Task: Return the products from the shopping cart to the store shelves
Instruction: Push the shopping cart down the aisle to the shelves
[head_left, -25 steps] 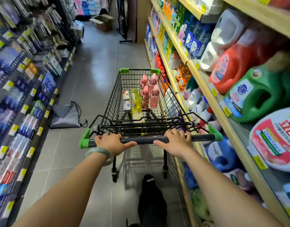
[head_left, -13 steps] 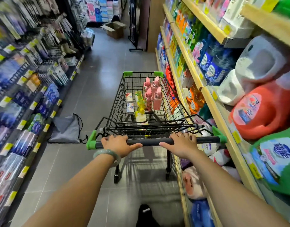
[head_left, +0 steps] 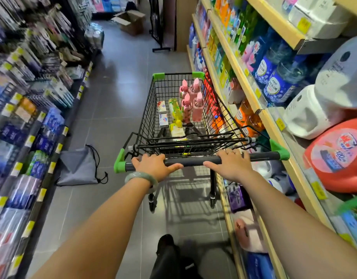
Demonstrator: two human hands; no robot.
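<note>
A black wire shopping cart (head_left: 149, 109) with green corners stands in the aisle ahead of me, close to the right-hand shelves. My left hand (head_left: 153, 166) and my right hand (head_left: 230, 166) both grip its grey handle bar (head_left: 193, 161). Inside the cart stand several pink bottles (head_left: 193, 103), next to yellow-green packs (head_left: 175, 113) and two small white boxes (head_left: 162, 113). The wooden shelves (head_left: 252, 91) on the right hold detergent jugs and bottles.
A grey drawstring bag (head_left: 79, 168) lies on the floor at the left, against racks of hanging packets (head_left: 32, 87). A cardboard box (head_left: 131, 21) and a black stand (head_left: 159, 27) sit at the aisle's far end. Grey tiled floor runs left of the cart.
The cart and I have moved forward along the aisle; the shelf goods on the right have slid past. Both hands have kept their grip on the handle.
</note>
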